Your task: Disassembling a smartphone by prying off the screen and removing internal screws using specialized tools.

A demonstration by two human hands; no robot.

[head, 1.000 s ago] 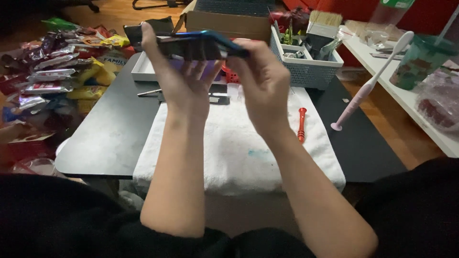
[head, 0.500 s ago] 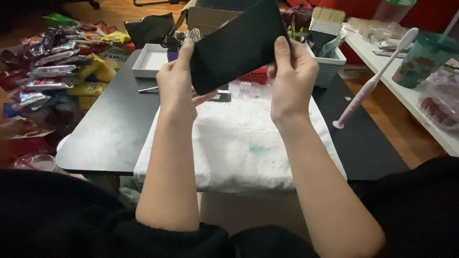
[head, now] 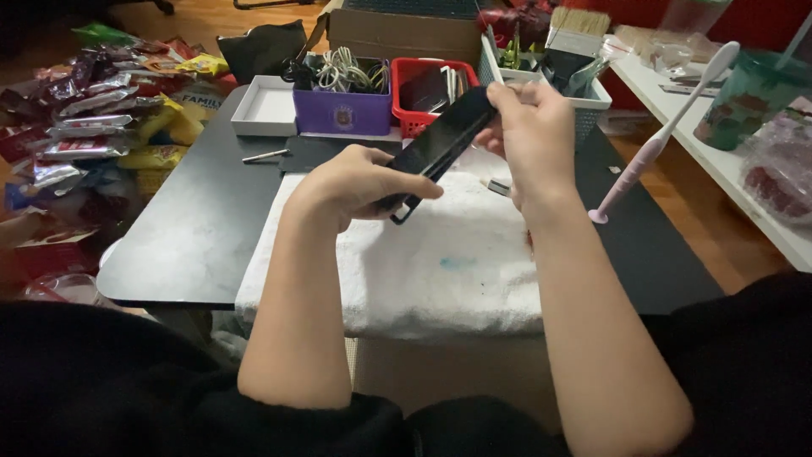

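Note:
A black smartphone (head: 444,140) is held tilted on edge above a white towel (head: 423,262) spread on a black table (head: 194,237). My left hand (head: 351,182) grips its lower end, thumb across the front. Its upper end is pinched by my right hand (head: 533,135). A small loop or tab sticks out at the phone's lower corner, by my left fingers. The towel has a faint blue stain near its middle.
Behind the towel stand a purple bin of cables (head: 342,93), a red basket (head: 427,89), a white tray (head: 264,106) and a white basket with brushes (head: 558,63). Snack packets (head: 93,118) pile at the left. A pink long-handled brush (head: 660,135) leans at the right.
The phone came down from in front of the camera toward the towel and turned from nearly flat-on to edge-on. Both hands kept hold and dropped with it.

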